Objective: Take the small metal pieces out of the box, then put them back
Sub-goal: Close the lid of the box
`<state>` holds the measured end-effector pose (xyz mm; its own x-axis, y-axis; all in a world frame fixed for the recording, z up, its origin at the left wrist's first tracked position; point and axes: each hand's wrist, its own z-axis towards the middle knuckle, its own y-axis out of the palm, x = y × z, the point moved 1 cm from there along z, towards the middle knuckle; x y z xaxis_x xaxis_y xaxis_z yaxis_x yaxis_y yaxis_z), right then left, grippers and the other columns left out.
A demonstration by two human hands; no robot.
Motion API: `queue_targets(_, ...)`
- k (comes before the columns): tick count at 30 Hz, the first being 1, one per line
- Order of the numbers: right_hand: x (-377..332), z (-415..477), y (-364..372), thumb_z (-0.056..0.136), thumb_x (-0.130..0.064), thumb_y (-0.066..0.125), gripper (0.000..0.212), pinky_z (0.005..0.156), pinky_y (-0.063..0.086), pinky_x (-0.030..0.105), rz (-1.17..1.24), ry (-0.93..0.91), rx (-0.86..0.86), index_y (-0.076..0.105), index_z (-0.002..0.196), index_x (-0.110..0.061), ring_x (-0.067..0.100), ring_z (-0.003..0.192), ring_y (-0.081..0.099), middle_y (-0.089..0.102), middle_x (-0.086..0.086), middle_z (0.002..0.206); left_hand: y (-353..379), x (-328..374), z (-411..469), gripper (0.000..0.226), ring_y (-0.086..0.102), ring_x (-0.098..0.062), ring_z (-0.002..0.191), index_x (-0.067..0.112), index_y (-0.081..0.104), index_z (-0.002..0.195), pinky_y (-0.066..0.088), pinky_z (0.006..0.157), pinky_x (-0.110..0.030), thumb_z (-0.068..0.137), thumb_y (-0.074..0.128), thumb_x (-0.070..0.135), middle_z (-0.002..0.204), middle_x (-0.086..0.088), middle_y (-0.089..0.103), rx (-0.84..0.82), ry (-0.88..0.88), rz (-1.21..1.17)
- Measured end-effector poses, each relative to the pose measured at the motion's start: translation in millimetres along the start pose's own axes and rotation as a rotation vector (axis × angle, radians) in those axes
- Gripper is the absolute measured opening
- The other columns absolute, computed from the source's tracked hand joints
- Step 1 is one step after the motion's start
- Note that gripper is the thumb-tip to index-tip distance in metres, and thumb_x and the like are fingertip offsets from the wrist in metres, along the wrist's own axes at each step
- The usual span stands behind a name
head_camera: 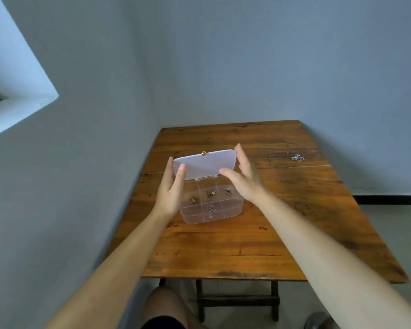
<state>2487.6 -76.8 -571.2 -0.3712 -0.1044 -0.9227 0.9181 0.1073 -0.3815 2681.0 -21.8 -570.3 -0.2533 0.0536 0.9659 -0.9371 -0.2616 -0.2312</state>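
A clear plastic box with several compartments sits on the wooden table. Its frosted lid stands raised, hinged at the back, with a small gold knob on its top edge. Small metal pieces lie in several compartments. My left hand holds the lid's left edge between thumb and fingers. My right hand is by the lid's right edge with fingers spread; whether it touches the lid is unclear. A little heap of silver metal pieces lies on the table at the far right.
The table stands in a corner, with grey walls to the left and behind. A window recess is on the left wall. My knee and the table's lower frame show below the near edge.
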Motion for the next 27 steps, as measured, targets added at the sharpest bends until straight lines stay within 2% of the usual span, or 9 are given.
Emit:
queue_targets(3,5.4,-19.8,6.7,0.094,-0.039,0.064,0.086,0.118,0.022,0.046,-0.046,-0.032,-0.011,0.008,0.159,-0.03,0.019,0.151,0.017,0.012,-0.005,0.167,0.3,-7.0,-18.0,0.075,0.019,-0.009,0.15,0.024,0.011,0.16,0.02,0.108,-0.02,0.098,0.046,0.051,0.165,0.007,0.018,-0.017,0.001,0.099)
queue_targets(7,24.4,-46.5,7.7,0.094,-0.04,0.064,0.088,0.119,0.015,0.038,-0.14,-0.082,-0.009,0.006,0.159,-0.03,0.013,0.153,0.008,0.004,-0.01,0.167,2.4,-28.9,-40.9,0.096,0.012,-0.008,0.151,0.027,0.002,0.159,0.018,0.116,-0.028,0.088,0.059,0.058,0.167,0.007,0.01,-0.05,0.072,0.268)
queue_targets(10,37.7,-61.6,8.9,0.095,-0.038,0.062,0.089,0.12,0.01,0.036,-0.208,-0.09,-0.036,0.001,0.16,-0.028,0.009,0.152,0.003,-0.003,-0.011,0.167,5.0,-46.8,-53.8,0.099,0.019,-0.011,0.151,0.026,0.005,0.159,0.023,0.122,-0.038,0.085,0.06,0.063,0.166,0.004,0.018,-0.04,0.096,0.306)
queue_targets(12,46.6,-69.9,12.2,0.097,-0.038,0.059,0.088,0.119,0.009,0.037,-0.263,-0.075,-0.055,-0.002,0.159,-0.029,0.009,0.152,0.002,-0.006,-0.012,0.167,4.4,-59.1,-58.1,0.095,0.027,-0.012,0.149,0.029,0.01,0.158,0.03,0.12,-0.045,0.086,0.059,0.066,0.163,0.006,0.028,-0.054,0.099,0.325)
queue_targets(14,56.1,-76.0,15.0,0.097,-0.038,0.058,0.088,0.12,0.012,0.039,-0.311,-0.05,-0.069,-0.003,0.159,-0.03,0.011,0.153,0.002,-0.006,-0.011,0.167,4.4,-70.6,-61.0,0.091,0.029,-0.013,0.148,0.034,0.01,0.157,0.035,0.117,-0.05,0.086,0.054,0.071,0.161,0.007,0.03,-0.085,0.069,0.359)
queue_targets(16,65.1,-80.4,17.2,0.097,-0.039,0.058,0.089,0.12,0.014,0.04,-0.358,-0.031,-0.104,-0.006,0.158,-0.03,0.012,0.153,0.002,-0.008,-0.01,0.167,6.3,-78.8,-64.5,0.092,0.019,-0.016,0.152,0.033,0.01,0.157,0.031,0.119,-0.052,0.085,0.047,0.077,0.165,0.005,0.021,-0.113,0.035,0.433)
queue_targets(18,71.5,-83.2,17.5,0.096,-0.043,0.058,0.092,0.12,0.017,0.041,-0.431,-0.021,-0.143,-0.009,0.158,-0.032,0.012,0.153,0.0,-0.014,-0.013,0.166,8.6,-83.8,-70.3,0.097,0.002,-0.014,0.155,0.028,0.005,0.159,0.021,0.123,-0.049,0.084,0.04,0.078,0.169,0.006,0.003,-0.134,-0.009,0.541)
queue_targets(21,74.6,-82.4,17.6,0.094,-0.046,0.058,0.094,0.119,0.021,0.042,-0.486,-0.019,-0.164,-0.01,0.158,-0.032,0.013,0.153,0.002,-0.02,-0.016,0.164,9.0,-87.4,-70.9,0.097,-0.007,-0.012,0.154,0.027,-0.001,0.159,0.014,0.125,-0.047,0.085,0.038,0.075,0.168,0.007,-0.008,-0.144,-0.006,0.636)
queue_targets(27,73.4,-69.3,19.8,0.094,-0.043,0.06,0.094,0.118,0.023,0.042,-0.483,-0.03,-0.173,-0.009,0.158,-0.031,0.014,0.153,0.006,-0.019,-0.015,0.164,9.5,-81.2,-45.1,0.085,-0.017,-0.015,0.153,0.033,-0.001,0.159,-0.002,0.123,-0.039,0.091,0.031,0.073,0.166,0.005,-0.018,-0.229,0.204,0.937)
